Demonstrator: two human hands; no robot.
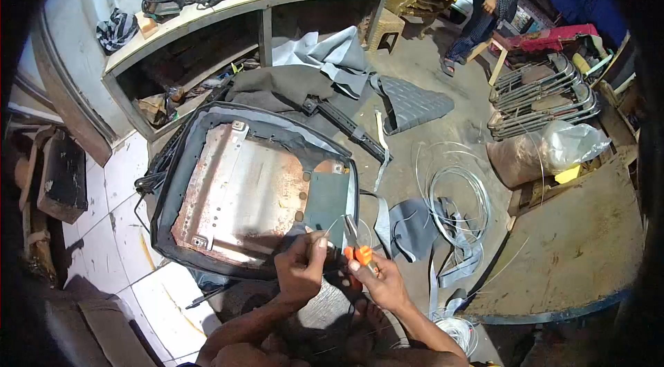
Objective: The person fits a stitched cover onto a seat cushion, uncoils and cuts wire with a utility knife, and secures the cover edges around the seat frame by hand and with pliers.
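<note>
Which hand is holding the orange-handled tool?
The right hand: it grips the orange-handled tool, whereas the left hand pinches a thin wire between thumb and finger.

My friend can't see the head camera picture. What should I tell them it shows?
A person's left hand pinches a thin wire and the right hand grips orange-handled pliers, near what looks like an upturned seat. Coiled wire lies on the floor.

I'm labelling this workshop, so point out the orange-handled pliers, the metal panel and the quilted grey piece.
Orange-handled pliers [362,254]: head view, on the orange handle.
Metal panel [249,190]: head view, on its bare middle.
Quilted grey piece [418,103]: head view, on its quilted face.
</note>
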